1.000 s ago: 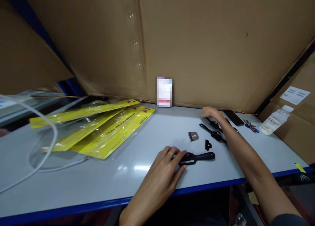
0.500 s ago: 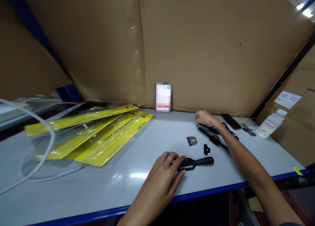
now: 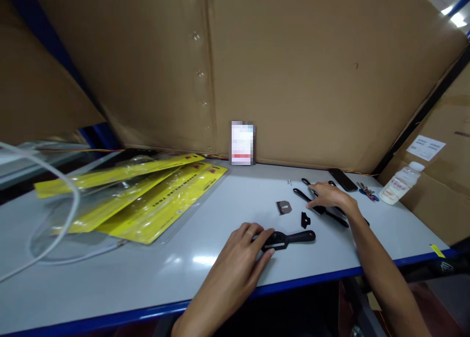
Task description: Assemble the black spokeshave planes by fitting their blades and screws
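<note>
My left hand (image 3: 251, 249) is closed around the near end of a black spokeshave (image 3: 281, 240), which lies on the table with its other handle pointing right. Just beyond it are a flat steel blade (image 3: 284, 207) with a slot and a small black cap iron (image 3: 305, 220). My right hand (image 3: 328, 196) hovers over or touches a group of black spokeshaves (image 3: 336, 218), its thumb and fingers apart; the palm hides part of them. A few tiny screws (image 3: 289, 182) lie to the left of that group.
Yellow-carded clear packages (image 3: 165, 200) are fanned out at the left, near a white cable (image 3: 75, 204). A phone (image 3: 343, 180), keys (image 3: 367, 192) and a white bottle (image 3: 401, 183) stand or lie at the right. Cardboard (image 3: 293, 82) rises behind the table.
My right hand has moved from beside the tiny screws to the right and nearer, over the spokeshave group, and its fingers have spread. My left hand stays on its spokeshave.
</note>
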The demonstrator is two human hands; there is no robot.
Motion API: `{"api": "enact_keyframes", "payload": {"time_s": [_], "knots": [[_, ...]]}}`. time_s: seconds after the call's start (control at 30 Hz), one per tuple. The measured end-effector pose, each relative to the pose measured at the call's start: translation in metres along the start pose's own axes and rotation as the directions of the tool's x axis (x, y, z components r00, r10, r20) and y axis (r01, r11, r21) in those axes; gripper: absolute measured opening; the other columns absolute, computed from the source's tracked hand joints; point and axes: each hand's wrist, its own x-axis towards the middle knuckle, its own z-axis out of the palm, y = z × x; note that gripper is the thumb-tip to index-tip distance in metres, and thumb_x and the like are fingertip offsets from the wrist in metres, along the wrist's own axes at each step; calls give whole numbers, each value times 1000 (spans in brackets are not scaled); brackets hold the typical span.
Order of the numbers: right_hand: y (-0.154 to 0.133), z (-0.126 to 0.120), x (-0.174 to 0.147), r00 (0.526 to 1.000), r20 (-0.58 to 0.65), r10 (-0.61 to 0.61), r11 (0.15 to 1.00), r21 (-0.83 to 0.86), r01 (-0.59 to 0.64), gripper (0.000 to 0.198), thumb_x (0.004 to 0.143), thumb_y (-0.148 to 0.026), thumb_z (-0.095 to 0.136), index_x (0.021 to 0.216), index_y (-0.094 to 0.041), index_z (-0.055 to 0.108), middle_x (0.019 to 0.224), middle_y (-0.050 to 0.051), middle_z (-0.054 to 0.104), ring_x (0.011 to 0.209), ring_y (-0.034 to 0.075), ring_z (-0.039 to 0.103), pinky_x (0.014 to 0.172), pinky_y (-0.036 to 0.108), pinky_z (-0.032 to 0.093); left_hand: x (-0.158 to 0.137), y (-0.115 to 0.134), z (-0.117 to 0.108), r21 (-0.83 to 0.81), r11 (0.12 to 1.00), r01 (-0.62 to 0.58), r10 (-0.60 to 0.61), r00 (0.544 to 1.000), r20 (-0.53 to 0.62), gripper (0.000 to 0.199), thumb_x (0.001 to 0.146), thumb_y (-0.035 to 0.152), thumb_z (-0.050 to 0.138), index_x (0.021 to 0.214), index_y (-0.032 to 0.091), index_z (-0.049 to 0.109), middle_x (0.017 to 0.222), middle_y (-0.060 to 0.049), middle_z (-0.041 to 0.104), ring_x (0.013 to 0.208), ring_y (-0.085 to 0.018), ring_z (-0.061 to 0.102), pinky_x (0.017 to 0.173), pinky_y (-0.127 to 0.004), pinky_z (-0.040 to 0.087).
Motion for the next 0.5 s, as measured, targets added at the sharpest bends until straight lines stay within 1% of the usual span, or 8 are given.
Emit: {"api": "enact_keyframes", "payload": {"time_s": [0.07,0.17,0.23,0.33,0.4,0.5], "knots": [[1,1,3,1000,-17,3,1000,18,-2,63,79,-41,78,138,-24,63,139,13,63,129,32,58,101,37,47,0,-1,0,3,1000,-2,2,1000,-1,31,100,26,50,128,26,64,111,-6,66,104,-25,60,89,-42,55],[8,3,7,996,-87,17,999,36,-14,60,79,-34,79,136,-24,64,137,11,65,127,30,60,100,34,47,-1,-2,0,9,1000,-11,11,1000,5,31,101,26,50,129,26,63,112,-6,65,104,-25,60,89,-42,56],[12,3,9,991,-129,29,999,30,-25,59,79,-30,79,136,-21,64,136,13,66,126,30,61,99,33,47,-1,-2,0,12,1000,-14,14,1000,14,31,101,27,50,130,26,62,112,-7,65,104,-25,60,89,-43,56],[10,3,12,979,-203,32,999,2,-32,50,88,-27,71,135,-16,63,137,17,64,130,31,57,102,34,44,-1,-2,1,10,1000,-15,15,1000,9,31,102,26,49,130,26,61,112,-7,64,104,-25,60,90,-42,55],[0,4,16,962,-272,-5,1000,1,6,44,94,-27,63,137,-14,61,139,18,62,133,29,54,106,34,41,-1,-2,2,9,1000,-14,14,1000,0,30,101,26,50,129,26,62,112,-6,64,105,-25,59,90,-43,55],[-23,11,25,927,-349,-133,989,17,149,41,99,-23,54,138,-12,58,141,16,61,132,24,54,110,31,38,0,-2,2,6,1000,-18,18,1000,1,30,101,26,51,129,26,62,112,-7,64,105,-25,59,90,-43,54]]}}
